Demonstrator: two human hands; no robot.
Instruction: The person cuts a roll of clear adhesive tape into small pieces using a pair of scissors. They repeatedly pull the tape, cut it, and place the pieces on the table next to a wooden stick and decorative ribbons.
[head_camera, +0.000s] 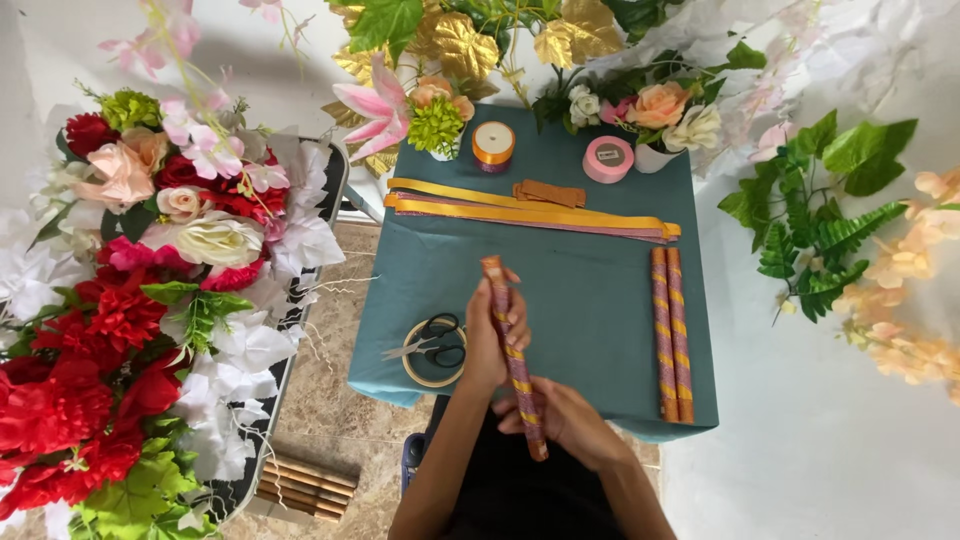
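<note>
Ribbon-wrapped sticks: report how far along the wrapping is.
Done: two wrapped sticks lie side by side on the teal table. In hand: a third stick, wrapped along its visible length, gripped by the left hand and right hand. Left: bare sticks on the floor.

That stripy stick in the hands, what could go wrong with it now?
The ribbon-wrapped stick is held only by the left hand near the top and the right hand near the bottom, and its lower end hangs past the table edge. If a grip loosens, it might drop to the floor or its ribbon may unwind. The scissors lie close beside the left hand, so a careless elbow could knock them off.
</note>
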